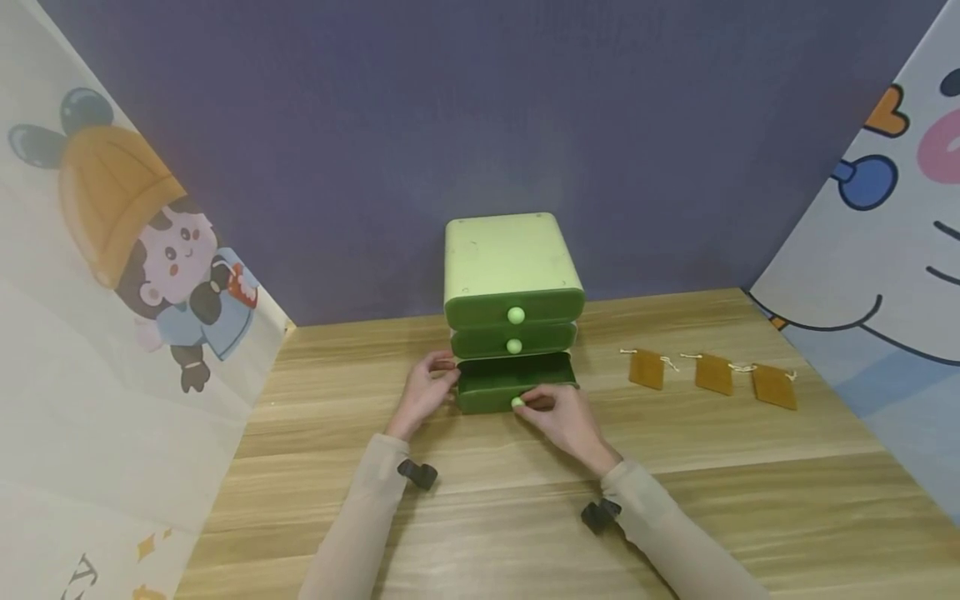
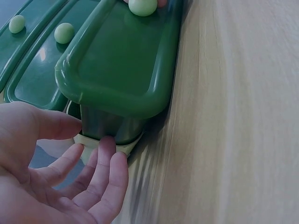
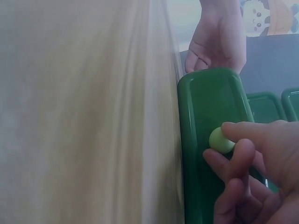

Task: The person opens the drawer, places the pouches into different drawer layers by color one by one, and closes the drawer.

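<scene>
A small light-green cabinet (image 1: 510,254) with dark green drawer fronts stands against the back wall. Its bottom drawer (image 1: 487,401) is pulled out, and the part of its inside that shows holds nothing visible. My right hand (image 1: 564,421) pinches that drawer's round pale-green knob (image 3: 220,141) between thumb and fingers. On the cabinet's left side, my left hand (image 1: 426,390) rests with loosely bent fingers at the frame's front edge, beside the pulled-out drawer; the thumb (image 2: 56,125) lies near the drawer's side wall. The middle drawer (image 1: 487,340) and top drawer (image 1: 480,312) are closed.
Three small brown drawstring pouches (image 1: 713,374) lie in a row on the wood-grain table (image 1: 510,517), right of the cabinet. A dark blue-grey wall (image 1: 360,167) rises behind. Printed panels with cartoon figures (image 1: 180,258) stand at both sides.
</scene>
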`<state>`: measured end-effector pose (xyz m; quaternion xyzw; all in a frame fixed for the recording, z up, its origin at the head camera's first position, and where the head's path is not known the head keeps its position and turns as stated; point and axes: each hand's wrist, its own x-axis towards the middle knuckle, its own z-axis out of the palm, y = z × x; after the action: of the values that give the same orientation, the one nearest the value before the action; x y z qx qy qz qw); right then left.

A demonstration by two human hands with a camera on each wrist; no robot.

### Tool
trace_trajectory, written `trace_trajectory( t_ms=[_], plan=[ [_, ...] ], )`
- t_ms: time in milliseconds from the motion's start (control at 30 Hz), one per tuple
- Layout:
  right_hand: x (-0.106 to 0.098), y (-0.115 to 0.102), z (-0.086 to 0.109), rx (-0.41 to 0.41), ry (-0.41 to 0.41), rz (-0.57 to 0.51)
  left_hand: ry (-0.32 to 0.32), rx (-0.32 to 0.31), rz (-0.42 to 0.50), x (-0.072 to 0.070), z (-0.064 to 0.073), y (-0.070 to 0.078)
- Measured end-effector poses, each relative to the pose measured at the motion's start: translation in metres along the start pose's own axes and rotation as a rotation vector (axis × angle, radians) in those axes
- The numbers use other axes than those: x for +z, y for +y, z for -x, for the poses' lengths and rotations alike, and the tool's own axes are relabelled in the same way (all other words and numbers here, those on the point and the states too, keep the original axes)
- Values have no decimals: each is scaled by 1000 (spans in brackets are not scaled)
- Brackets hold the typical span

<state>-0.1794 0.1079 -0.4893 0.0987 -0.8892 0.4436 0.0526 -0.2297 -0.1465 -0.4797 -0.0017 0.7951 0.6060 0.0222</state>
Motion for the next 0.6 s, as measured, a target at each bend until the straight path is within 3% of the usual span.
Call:
trace_trajectory(
  t_ms=[600],
  plan=[
    [-1,-1,11,-11,5,8,7,6,2,0,0,-2]
  ],
)
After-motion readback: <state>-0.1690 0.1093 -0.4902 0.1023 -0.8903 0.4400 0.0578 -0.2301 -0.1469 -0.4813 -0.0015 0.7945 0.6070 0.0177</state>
